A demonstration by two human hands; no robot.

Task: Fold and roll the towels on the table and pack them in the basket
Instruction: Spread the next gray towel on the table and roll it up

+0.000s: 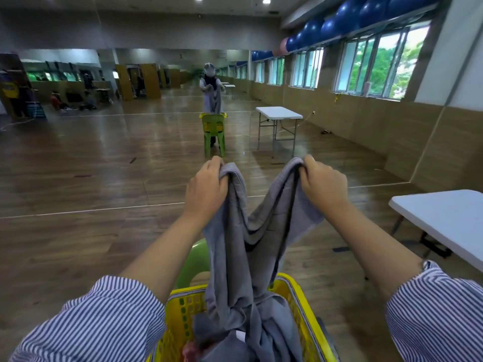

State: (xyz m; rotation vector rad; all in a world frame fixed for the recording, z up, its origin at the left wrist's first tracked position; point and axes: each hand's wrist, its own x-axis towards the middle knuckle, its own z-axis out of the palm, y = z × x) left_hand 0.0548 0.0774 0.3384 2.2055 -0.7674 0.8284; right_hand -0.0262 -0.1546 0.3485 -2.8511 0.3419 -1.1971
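Note:
A grey towel [235, 257] hangs in front of me, held up by two of its corners. My left hand [206, 189] grips the left corner and my right hand [324, 186] grips the right corner, both raised at about the same height. The towel sags in a V between the hands, and its lower part trails down into the yellow plastic basket [180, 314] at the bottom of the view. More grey cloth lies bunched inside the basket, with a bit of pinkish cloth [189, 351] showing at the bottom.
A green plastic chair [194, 262] stands under the basket. A white folding table [449, 220] is at my right. A mirror wall ahead reflects me, another green chair [214, 134] and a second white table [278, 112]. Wooden floor spreads to the left.

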